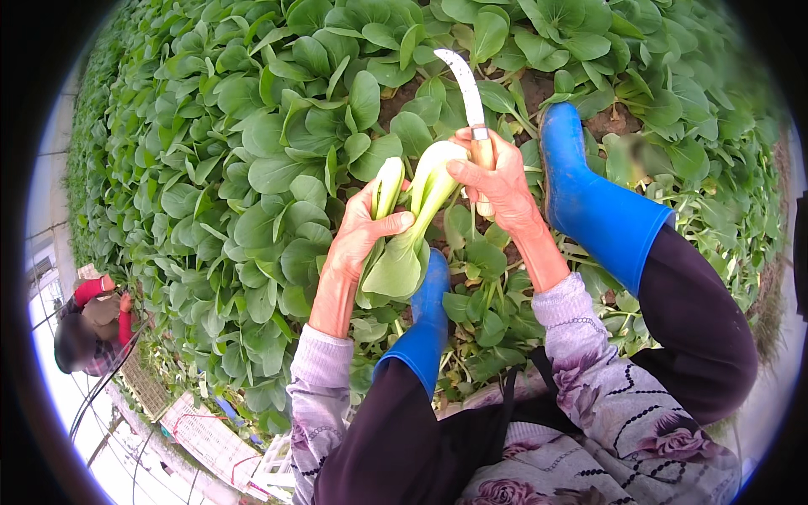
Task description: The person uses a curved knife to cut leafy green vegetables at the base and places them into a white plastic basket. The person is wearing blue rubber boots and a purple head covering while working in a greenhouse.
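Observation:
My left hand [358, 232] grips pale-stemmed bok choy [429, 205], its stem base pointing up and its leaves hanging down past the thumb. A second, narrower pale stalk [387, 186] stands up between that thumb and the fingers; whether it is a separate plant I cannot tell. In my right hand [508, 186] is a curved harvesting knife [467, 88] with a wooden handle. Its blade points up and away, specked with dirt and clear of the stems. The right thumb and fingertips touch the white base of the bok choy.
Dense bok choy plants [271, 158] spread ahead and to the left. My blue rubber boots [584, 177] stand among the plants. At far left another person [95, 322] bends by the bed's edge. White plastic crates [208, 439] and a tan crate [145, 379] lie lower left.

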